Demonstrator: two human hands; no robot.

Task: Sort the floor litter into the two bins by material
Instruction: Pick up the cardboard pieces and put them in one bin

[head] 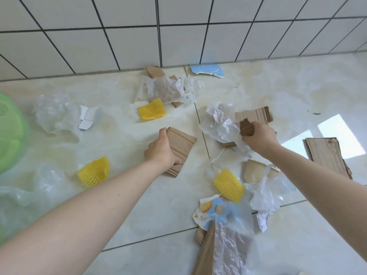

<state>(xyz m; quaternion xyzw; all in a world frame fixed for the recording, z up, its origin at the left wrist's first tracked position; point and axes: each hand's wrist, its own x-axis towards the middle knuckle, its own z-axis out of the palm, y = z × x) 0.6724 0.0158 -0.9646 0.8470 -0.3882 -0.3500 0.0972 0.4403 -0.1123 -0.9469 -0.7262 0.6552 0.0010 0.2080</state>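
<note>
Litter lies scattered over the pale tiled floor. My left hand (161, 149) grips a flat brown cardboard piece (181, 144) at the floor's middle. My right hand (259, 136) is closed on a small dark cardboard scrap (246, 128), next to a crumpled clear plastic bag (219, 123) and a ribbed cardboard strip (255, 115). Three yellow foam nets lie about: one near the wall (152, 110), one at lower left (94, 171), one at lower right (228, 184). A green bin (10, 133) shows at the left edge.
A white tiled wall (178, 36) runs along the back. More clear plastic (53, 112), white card scraps (86, 118), a blue printed card (207, 70), a cardboard slab (327, 155) at right, and a printed wrapper (214, 210) with plastic film in front.
</note>
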